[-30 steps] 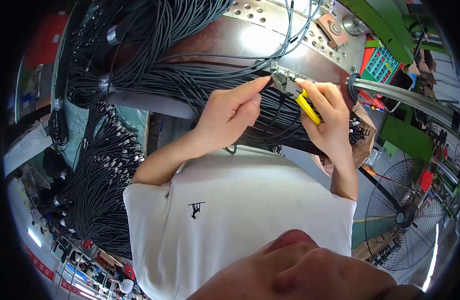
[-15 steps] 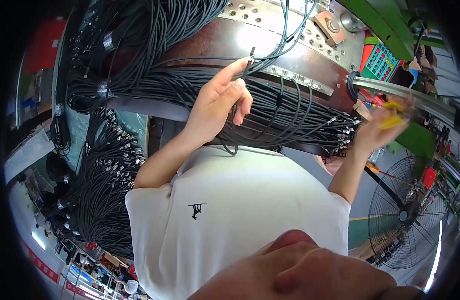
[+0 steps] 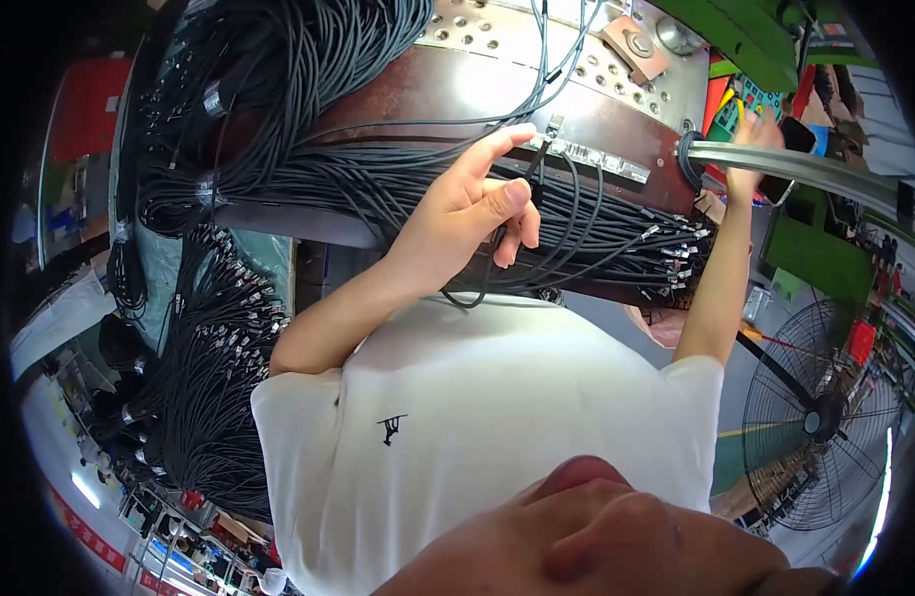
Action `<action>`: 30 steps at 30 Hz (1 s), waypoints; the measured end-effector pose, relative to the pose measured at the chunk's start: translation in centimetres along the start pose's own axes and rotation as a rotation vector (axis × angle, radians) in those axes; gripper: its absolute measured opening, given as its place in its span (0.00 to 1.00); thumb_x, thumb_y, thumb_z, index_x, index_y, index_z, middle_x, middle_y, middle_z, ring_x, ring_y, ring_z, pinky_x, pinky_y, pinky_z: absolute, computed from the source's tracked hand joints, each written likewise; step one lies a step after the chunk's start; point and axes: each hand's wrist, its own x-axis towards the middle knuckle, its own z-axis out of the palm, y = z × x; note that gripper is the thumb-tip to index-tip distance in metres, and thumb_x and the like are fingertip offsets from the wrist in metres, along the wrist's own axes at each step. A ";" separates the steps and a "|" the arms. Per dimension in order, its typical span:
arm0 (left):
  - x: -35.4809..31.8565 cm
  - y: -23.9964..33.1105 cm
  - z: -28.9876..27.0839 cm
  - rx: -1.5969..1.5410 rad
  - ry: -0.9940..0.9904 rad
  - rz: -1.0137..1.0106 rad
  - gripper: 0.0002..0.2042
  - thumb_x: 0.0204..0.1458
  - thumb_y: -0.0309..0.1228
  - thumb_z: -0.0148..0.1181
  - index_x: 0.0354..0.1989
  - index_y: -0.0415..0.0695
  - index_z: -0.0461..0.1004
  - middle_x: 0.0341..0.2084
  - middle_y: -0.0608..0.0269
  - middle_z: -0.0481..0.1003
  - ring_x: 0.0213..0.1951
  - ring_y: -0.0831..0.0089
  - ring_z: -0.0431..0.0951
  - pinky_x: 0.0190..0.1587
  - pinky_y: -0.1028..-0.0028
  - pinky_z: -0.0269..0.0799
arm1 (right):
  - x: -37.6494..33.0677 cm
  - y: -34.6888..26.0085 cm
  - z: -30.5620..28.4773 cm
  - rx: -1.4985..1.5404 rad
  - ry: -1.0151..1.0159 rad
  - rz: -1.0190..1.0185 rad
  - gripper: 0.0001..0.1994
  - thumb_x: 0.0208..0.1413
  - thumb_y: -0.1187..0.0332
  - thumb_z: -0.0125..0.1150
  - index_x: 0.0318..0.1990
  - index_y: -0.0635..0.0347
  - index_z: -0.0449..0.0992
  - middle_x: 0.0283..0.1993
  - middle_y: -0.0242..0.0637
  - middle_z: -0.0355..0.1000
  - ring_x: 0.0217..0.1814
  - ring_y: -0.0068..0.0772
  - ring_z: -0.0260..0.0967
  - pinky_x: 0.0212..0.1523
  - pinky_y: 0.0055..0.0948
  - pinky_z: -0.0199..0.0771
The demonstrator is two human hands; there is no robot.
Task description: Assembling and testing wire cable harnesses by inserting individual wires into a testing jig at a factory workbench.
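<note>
My left hand (image 3: 472, 214) is over the middle of the bench with its index finger stretched out and the other fingers curled round a thin black cable (image 3: 539, 171). The cable's small metal connector (image 3: 555, 124) stands up just beyond the index fingertip. Below the hand the cable hangs in a loop toward my shirt. My right hand (image 3: 754, 149) reaches far right, past a metal rail, and is smeared by motion. A yellow strip (image 3: 742, 111) shows at its fingers. Whether they still grip it I cannot tell. Many black cables (image 3: 597, 233) lie across the bench beneath my left hand.
A metal strip of connector fixtures (image 3: 607, 164) is fixed to the brown bench. Perforated metal plate (image 3: 467, 30) lies behind it. Tied cable bundles (image 3: 348, 50) cover the left side. A curved metal rail (image 3: 805, 164), a green machine frame (image 3: 736, 35) and a fan (image 3: 823, 417) are on the right.
My right hand has moved away and up to the far right; the two yellow shapes in it show now as one thin strip. My left hand has shifted right and slightly down with the cable.
</note>
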 end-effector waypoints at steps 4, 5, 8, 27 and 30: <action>1.0 -0.3 0.8 -0.029 -0.071 -0.097 0.28 0.61 0.32 0.50 0.66 0.39 0.48 0.24 0.57 0.74 0.20 0.78 0.70 0.25 0.80 0.67 | -4.2 -15.6 -11.6 0.585 0.594 0.044 0.12 0.61 0.71 0.50 0.45 0.74 0.67 0.44 0.49 0.65 0.45 0.39 0.68 0.48 0.36 0.69; 1.2 -0.2 1.5 -0.011 -0.130 -0.121 0.27 0.61 0.31 0.49 0.66 0.41 0.48 0.23 0.57 0.74 0.20 0.79 0.70 0.25 0.81 0.66 | -6.3 -15.9 -13.4 0.235 0.470 -0.288 0.08 0.59 0.73 0.48 0.41 0.70 0.70 0.45 0.46 0.69 0.46 0.37 0.68 0.47 0.36 0.69; 2.2 0.7 3.3 0.114 -0.300 -0.259 0.29 0.60 0.26 0.50 0.67 0.42 0.47 0.24 0.59 0.75 0.21 0.79 0.71 0.26 0.81 0.67 | -6.2 -22.4 -17.1 0.189 -0.273 -0.883 0.12 0.47 0.70 0.57 0.40 0.53 0.79 0.42 0.31 0.75 0.49 0.34 0.71 0.53 0.40 0.69; -2.1 1.4 -2.1 0.856 -0.091 0.355 0.06 0.55 0.28 0.57 0.29 0.39 0.75 0.19 0.60 0.75 0.19 0.68 0.73 0.24 0.74 0.67 | -6.0 -21.9 -13.7 0.393 -0.302 -0.743 0.09 0.43 0.63 0.65 0.31 0.51 0.74 0.29 0.25 0.71 0.39 0.26 0.71 0.42 0.31 0.63; -2.3 1.5 -2.5 0.854 -0.101 0.366 0.05 0.54 0.27 0.58 0.29 0.39 0.76 0.19 0.61 0.76 0.19 0.69 0.74 0.24 0.75 0.67 | -5.9 -18.1 -14.1 0.304 -0.302 -0.677 0.08 0.44 0.63 0.65 0.31 0.52 0.75 0.35 0.26 0.74 0.45 0.29 0.72 0.46 0.34 0.63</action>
